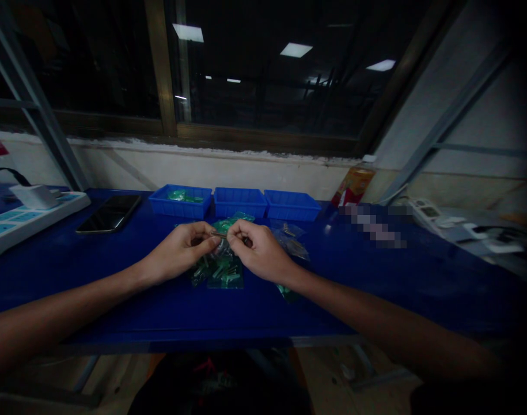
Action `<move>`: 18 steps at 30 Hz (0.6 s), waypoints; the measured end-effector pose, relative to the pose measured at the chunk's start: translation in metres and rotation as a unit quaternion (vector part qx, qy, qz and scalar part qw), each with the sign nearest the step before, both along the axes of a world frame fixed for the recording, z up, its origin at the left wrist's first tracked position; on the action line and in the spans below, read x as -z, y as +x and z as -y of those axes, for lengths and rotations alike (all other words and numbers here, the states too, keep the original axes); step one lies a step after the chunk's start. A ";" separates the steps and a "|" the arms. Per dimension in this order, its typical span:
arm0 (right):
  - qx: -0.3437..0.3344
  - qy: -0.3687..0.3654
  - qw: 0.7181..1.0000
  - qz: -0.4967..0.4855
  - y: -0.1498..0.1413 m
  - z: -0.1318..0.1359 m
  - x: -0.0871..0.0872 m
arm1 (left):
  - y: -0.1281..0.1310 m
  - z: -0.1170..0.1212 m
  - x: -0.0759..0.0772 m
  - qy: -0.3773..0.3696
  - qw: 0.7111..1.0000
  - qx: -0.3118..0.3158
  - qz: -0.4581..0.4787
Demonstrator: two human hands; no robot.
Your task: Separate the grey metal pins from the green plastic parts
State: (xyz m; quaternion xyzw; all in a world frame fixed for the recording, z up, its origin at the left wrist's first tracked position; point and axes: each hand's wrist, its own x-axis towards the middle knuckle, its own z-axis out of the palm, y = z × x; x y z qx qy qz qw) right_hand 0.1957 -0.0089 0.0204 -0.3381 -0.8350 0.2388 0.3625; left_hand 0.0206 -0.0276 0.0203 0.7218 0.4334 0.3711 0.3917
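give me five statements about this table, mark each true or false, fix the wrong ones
1. The bare left hand and bare right hand meet at a thin brownish metal-looking piece. True.
2. The open blue rectangular plastic trays number four. False: there are three.
3. The leftmost tray holds green plastic packaging. True.
4. The flat, glossy black phone lies right of the trays. False: it lies left of them.
5. Transparent green plastic packets lie on the blue tabletop near the hands. True.
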 end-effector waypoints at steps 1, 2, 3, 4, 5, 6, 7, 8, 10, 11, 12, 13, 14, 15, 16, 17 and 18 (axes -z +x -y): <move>-0.001 -0.008 1.000 -0.001 0.000 0.000 0.000 | 0.000 0.000 0.000 -0.005 1.000 -0.002 0.004; -0.003 -0.018 1.000 -0.002 -0.001 0.000 0.000 | 0.001 0.000 -0.001 -0.012 1.000 -0.003 0.009; -0.007 -0.027 1.000 -0.002 -0.001 0.001 0.000 | 0.001 0.001 -0.001 -0.020 1.000 -0.004 0.017; -0.012 -0.035 0.999 -0.002 -0.002 0.001 0.000 | 0.001 0.001 -0.002 -0.025 0.999 -0.004 0.026; -0.018 -0.042 0.999 -0.003 -0.002 0.002 0.000 | 0.001 0.001 -0.002 -0.028 0.999 -0.003 0.034; -0.024 -0.047 0.999 -0.006 -0.002 0.003 0.000 | 0.001 0.001 -0.002 -0.030 0.999 -0.001 0.040; -0.028 -0.050 0.998 -0.011 -0.002 0.003 0.000 | 0.001 0.001 -0.002 -0.029 0.999 0.001 0.044; -0.030 -0.053 0.998 -0.018 -0.002 0.003 0.000 | 0.001 0.001 -0.002 -0.028 0.998 0.002 0.049; -0.027 -0.058 0.998 -0.028 -0.002 0.003 0.000 | 0.001 0.002 -0.002 -0.030 0.998 0.006 0.053; -0.024 -0.061 0.997 -0.032 -0.002 0.003 0.000 | 0.001 0.002 -0.002 -0.031 0.998 0.007 0.053; -0.018 -0.063 0.997 -0.034 -0.002 0.003 0.000 | 0.001 0.002 -0.002 -0.030 0.998 0.009 0.050; -0.012 -0.064 0.997 -0.035 -0.001 0.002 -0.001 | 0.001 0.002 -0.002 -0.028 0.999 0.011 0.044; -0.008 -0.064 0.997 -0.034 -0.001 0.003 -0.001 | 0.001 0.002 -0.003 -0.024 0.999 0.014 0.036; -0.005 -0.063 0.997 -0.034 -0.001 0.003 -0.002 | 0.001 0.003 -0.003 -0.019 0.999 0.016 0.026; -0.003 -0.060 0.998 -0.034 -0.002 0.003 -0.002 | 0.001 0.003 -0.004 -0.014 1.000 0.019 0.016; -0.004 -0.058 0.998 -0.034 -0.002 0.004 -0.003 | 0.000 0.004 -0.005 -0.009 1.000 0.022 0.009; -0.005 -0.056 0.998 -0.035 -0.002 0.004 -0.003 | 0.000 0.004 -0.006 -0.006 1.000 0.023 0.003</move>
